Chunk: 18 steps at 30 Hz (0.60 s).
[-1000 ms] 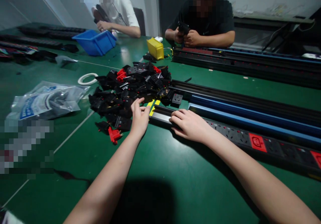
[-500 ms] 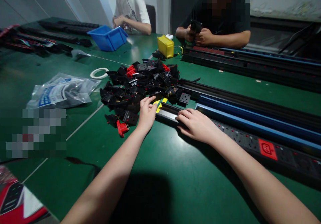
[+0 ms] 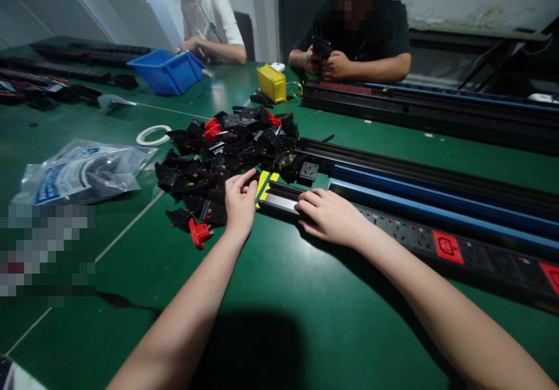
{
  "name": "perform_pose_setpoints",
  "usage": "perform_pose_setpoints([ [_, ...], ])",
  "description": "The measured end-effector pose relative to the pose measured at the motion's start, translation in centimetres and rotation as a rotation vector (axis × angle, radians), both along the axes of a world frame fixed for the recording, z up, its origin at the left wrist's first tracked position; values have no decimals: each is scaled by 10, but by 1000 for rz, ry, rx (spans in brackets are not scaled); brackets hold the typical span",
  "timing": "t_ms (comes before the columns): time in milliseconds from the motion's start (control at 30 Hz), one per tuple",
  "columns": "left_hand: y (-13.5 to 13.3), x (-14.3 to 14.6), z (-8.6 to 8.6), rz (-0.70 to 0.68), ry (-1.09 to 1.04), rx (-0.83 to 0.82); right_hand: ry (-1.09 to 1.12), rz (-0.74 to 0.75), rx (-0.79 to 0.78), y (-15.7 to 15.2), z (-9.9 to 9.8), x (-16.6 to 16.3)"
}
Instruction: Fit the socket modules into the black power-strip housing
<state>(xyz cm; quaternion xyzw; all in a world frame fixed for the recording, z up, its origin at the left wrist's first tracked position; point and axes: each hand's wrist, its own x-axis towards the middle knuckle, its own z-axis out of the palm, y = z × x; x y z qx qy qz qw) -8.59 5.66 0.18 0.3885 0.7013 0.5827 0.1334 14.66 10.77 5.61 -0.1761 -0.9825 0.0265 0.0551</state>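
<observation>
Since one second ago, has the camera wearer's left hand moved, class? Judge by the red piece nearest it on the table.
Yes: the left hand has shifted slightly to the left, closer to the red piece.

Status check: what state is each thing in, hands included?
Socket strip: sockets fitted, none visible at left end
Left hand: beside strip end, fingers parted
Right hand: laid over strip
Socket modules: loose, heaped
Red module: loose, heap's near edge
White ring: lying flat
Plastic bag: crumpled
Blue bin: open-topped
Yellow box: orientation unclear

Green table [image 3: 345, 314], socket strip [image 3: 408, 234], modules [image 3: 236, 145] (heaped)
</observation>
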Motion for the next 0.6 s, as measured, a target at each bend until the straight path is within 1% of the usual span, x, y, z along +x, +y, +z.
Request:
perform_pose_setpoints([
  [400, -5, 3, 5, 33, 93, 60, 9, -3, -4, 0, -2, 1],
  [533, -5, 4, 6, 6, 116, 61, 10, -4, -6, 0, -2, 1],
  [600, -5, 3, 5, 20, 130, 48, 7, -3, -8, 0, -2, 1],
])
